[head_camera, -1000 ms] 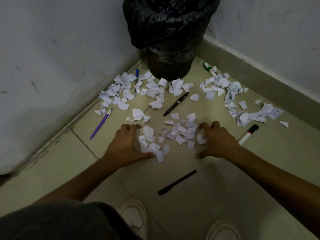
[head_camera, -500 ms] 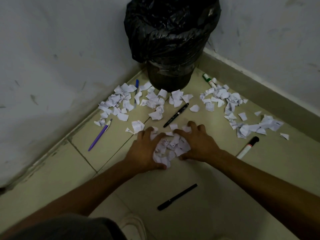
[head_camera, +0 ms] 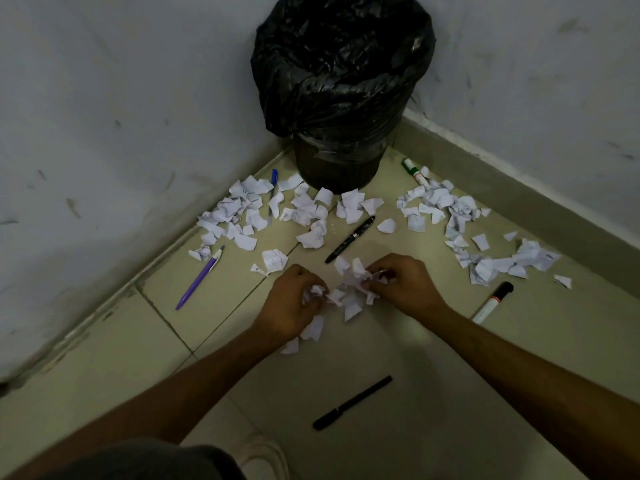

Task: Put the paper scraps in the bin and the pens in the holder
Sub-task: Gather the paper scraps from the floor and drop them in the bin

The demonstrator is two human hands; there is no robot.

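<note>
My left hand and my right hand are both closed on a gathered bunch of white paper scraps just above the floor, with a few scraps dropping below the left hand. A bin lined with a black bag stands in the corner. More scraps lie left and right of it. Pens on the floor: a purple pen, a blue pen, a black pen, another black pen, a red-banded marker and a green marker. No holder is in view.
White walls meet behind the bin, with a skirting board along the right wall. The floor is pale tile. A white shoe shows at the bottom edge.
Both hands swept the middle scraps together into one bunch, closed on it and lifted it slightly. The view shifted a little lower.
</note>
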